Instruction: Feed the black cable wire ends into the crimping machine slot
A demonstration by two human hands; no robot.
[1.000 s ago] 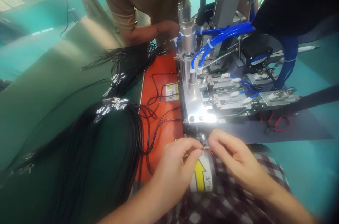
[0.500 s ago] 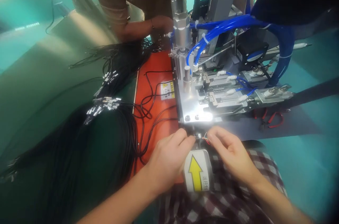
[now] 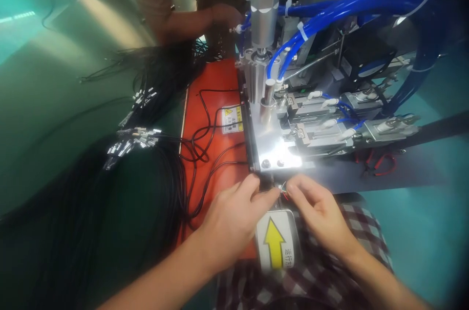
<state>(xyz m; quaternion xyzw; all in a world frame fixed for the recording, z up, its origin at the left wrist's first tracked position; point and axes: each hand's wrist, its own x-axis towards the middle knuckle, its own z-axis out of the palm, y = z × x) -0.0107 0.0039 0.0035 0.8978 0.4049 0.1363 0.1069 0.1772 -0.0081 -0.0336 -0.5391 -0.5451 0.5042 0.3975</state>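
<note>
My left hand (image 3: 234, 217) and my right hand (image 3: 317, 212) meet at the front edge of a metal machine plate (image 3: 273, 146). Both pinch the end of a thin cable whose small coloured wires (image 3: 283, 192) show between the fingertips. The wire end sits at a dark slot just under the plate. Below my hands lies a white label with a yellow arrow (image 3: 274, 244) pointing toward the machine. A black cable (image 3: 210, 173) runs from my left hand across the orange mat (image 3: 214, 105).
A large bundle of black cables with metal ends (image 3: 134, 136) lies on the left. Blue air hoses (image 3: 330, 12) and a steel cylinder (image 3: 264, 17) rise above the plate. Another person's arm (image 3: 190, 22) reaches in at the back. Red-handled pliers (image 3: 381, 166) lie at right.
My hands have moved forward from over the arrow label to the plate's front edge, bringing the wire end up to the slot. The view has shifted closer to the machine.
</note>
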